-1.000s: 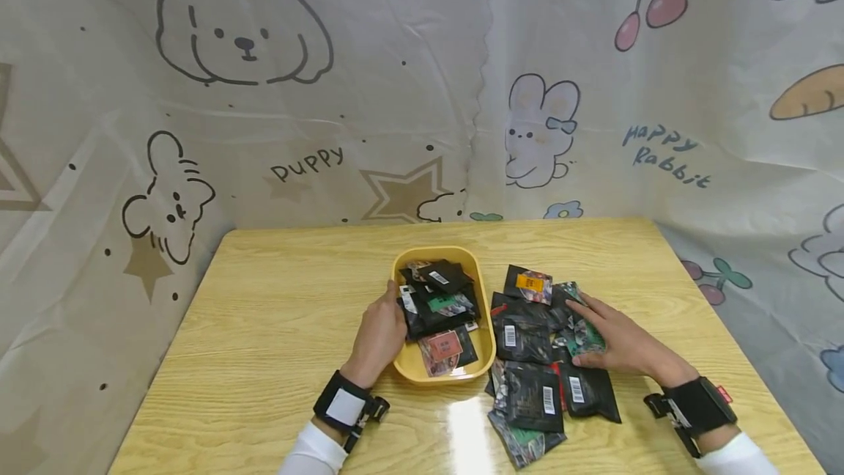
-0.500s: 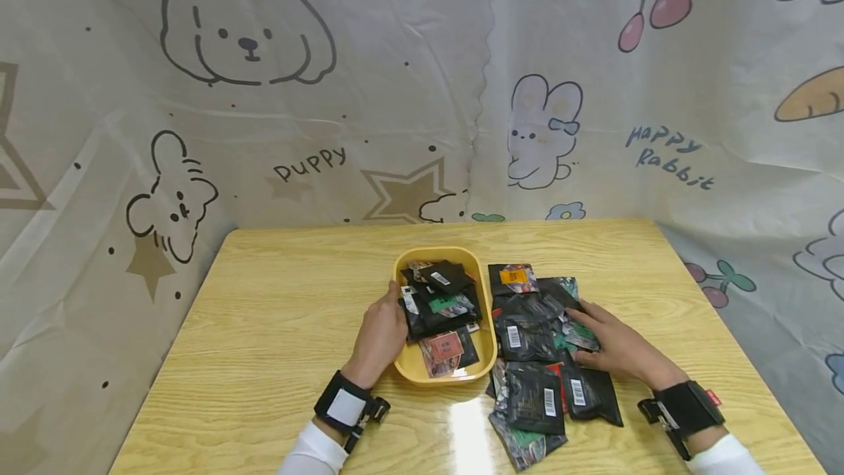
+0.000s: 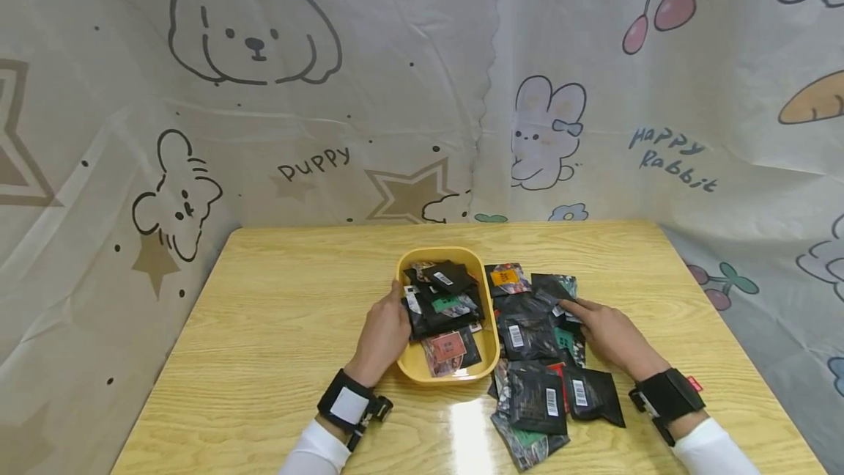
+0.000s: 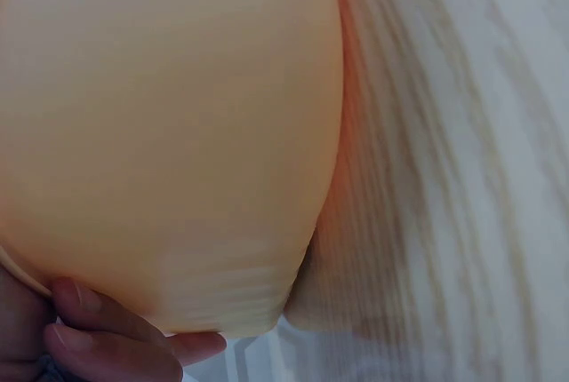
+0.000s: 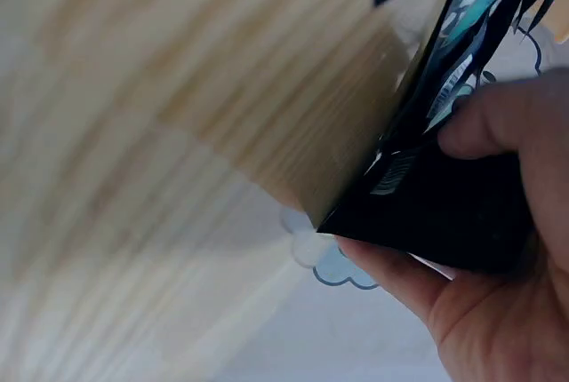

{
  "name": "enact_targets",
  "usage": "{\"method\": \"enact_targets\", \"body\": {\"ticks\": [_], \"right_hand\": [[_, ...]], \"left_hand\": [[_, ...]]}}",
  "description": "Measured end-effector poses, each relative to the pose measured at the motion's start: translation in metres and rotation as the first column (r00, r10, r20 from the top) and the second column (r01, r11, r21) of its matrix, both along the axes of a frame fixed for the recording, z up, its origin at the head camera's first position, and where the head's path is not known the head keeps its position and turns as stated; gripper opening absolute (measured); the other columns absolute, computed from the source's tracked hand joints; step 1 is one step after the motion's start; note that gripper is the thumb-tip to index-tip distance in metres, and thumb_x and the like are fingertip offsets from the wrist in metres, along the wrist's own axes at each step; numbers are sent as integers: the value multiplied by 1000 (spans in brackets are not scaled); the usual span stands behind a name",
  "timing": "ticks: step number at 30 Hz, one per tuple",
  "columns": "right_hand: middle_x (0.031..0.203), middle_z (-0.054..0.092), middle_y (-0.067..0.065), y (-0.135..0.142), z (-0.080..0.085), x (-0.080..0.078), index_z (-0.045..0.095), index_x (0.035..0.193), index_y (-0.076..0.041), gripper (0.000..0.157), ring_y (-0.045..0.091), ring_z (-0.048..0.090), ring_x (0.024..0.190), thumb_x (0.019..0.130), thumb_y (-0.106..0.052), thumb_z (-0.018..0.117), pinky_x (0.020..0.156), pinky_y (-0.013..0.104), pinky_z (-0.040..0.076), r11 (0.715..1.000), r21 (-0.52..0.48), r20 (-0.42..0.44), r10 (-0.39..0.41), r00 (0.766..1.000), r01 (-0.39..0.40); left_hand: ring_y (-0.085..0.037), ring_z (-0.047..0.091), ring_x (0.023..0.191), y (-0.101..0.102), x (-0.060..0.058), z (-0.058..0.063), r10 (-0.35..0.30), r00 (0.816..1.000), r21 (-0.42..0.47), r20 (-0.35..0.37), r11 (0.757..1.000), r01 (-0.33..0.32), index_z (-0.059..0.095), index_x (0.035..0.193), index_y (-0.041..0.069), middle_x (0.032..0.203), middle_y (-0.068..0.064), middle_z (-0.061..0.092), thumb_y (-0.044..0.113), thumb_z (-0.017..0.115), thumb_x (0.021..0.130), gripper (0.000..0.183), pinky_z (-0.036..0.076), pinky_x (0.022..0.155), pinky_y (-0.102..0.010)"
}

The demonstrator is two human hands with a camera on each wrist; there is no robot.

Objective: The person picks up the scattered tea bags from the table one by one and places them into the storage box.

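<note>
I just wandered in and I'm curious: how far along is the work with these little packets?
Seemingly done: several packets lie in the yellow tray, which the left hand holds. In hand: the right hand grips a black packet. Left, if all belong in the tray: the loose packets on the table beside it, overlapping too much to count. Probably partway.

I read the tub as smooth, glossy plastic; the packets on my feed look like shiny black film, the desk sheeny wood grain, the backdrop creased fabric.
</note>
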State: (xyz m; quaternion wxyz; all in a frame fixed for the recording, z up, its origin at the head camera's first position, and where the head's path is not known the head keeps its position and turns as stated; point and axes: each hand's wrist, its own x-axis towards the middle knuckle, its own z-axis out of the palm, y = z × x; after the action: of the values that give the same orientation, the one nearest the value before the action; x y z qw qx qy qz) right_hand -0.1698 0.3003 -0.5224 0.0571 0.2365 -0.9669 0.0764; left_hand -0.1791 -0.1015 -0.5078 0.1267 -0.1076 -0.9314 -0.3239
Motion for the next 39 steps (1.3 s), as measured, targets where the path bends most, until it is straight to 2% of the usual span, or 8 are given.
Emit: {"method": "enact_targets", "body": {"ticks": [9, 14, 18, 22, 30, 32, 35, 39], "right_hand": [[110, 62, 18, 7, 31, 0, 49, 130, -5, 47, 32, 60, 90, 85, 5, 55, 71, 48, 50, 997, -73, -57, 25, 998, -29], [116, 59, 17, -7, 55, -6, 45, 134, -9, 47, 31, 58, 95, 89, 2, 51, 74, 47, 50, 991, -116, -156, 48, 987, -66], [122, 57, 13, -37, 72, -12, 41, 138, -15, 52, 28, 56, 101, 89, 0, 49, 76, 46, 49, 976, -172, -212, 94, 973, -132], [128, 52, 11, -77, 86, -21, 39, 139, -14, 52, 27, 50, 110, 89, -1, 47, 84, 48, 46, 949, -223, -217, 175, 960, -223], [137, 44, 10, -152, 83, -53, 37, 141, -17, 57, 23, 41, 121, 88, 3, 48, 91, 44, 43, 890, -206, -214, 365, 906, -407], [138, 42, 9, -166, 78, -59, 36, 141, -17, 56, 22, 39, 122, 89, -1, 50, 93, 43, 41, 885, -198, -181, 390, 903, -422], [144, 34, 10, -179, 71, -63, 30, 144, -17, 56, 24, 31, 128, 94, -21, 53, 100, 50, 31, 891, -177, -45, 417, 908, -418], [149, 22, 12, -185, 69, -65, 23, 146, -19, 68, 29, 19, 133, 91, -50, 48, 103, 58, 18, 911, -133, 122, 406, 906, -390]], "left_hand": [[-23, 58, 81, 1, -1, -2, 13, 1000, 3, -13, 1000, -13, 37, 133, -10, 102, -24, 61, 0, 48, 87, 48, 51, 64, -41], [-25, 59, 87, -2, -1, -2, 2, 1000, 22, -13, 1000, -2, 36, 133, -10, 108, -25, 59, 1, 46, 89, 46, 52, 68, -41], [-25, 58, 90, -3, -1, -2, -11, 1000, 30, -13, 999, 11, 36, 133, -10, 111, -26, 58, 1, 46, 90, 45, 52, 70, -41], [-25, 59, 88, -2, 0, -1, -11, 1000, 29, -11, 1000, 11, 36, 133, -10, 108, -26, 59, 1, 45, 90, 45, 52, 68, -41], [-17, 57, 76, -1, 3, -2, -10, 1000, 10, 20, 1000, 9, 34, 134, -10, 99, -22, 61, 2, 46, 90, 47, 51, 59, -34], [-17, 56, 75, -1, 4, -3, -9, 1000, 2, 21, 1000, 9, 34, 134, -10, 97, -21, 61, 1, 46, 89, 48, 51, 58, -34], [-19, 57, 75, -1, 4, -3, -12, 1000, -12, 11, 1000, 12, 35, 133, -11, 94, -20, 61, 1, 48, 88, 49, 51, 59, -35], [-20, 58, 78, -5, 0, -1, -12, 1000, -25, 1, 1000, 12, 35, 134, -11, 96, -19, 61, 2, 48, 88, 49, 51, 61, -36]]}}
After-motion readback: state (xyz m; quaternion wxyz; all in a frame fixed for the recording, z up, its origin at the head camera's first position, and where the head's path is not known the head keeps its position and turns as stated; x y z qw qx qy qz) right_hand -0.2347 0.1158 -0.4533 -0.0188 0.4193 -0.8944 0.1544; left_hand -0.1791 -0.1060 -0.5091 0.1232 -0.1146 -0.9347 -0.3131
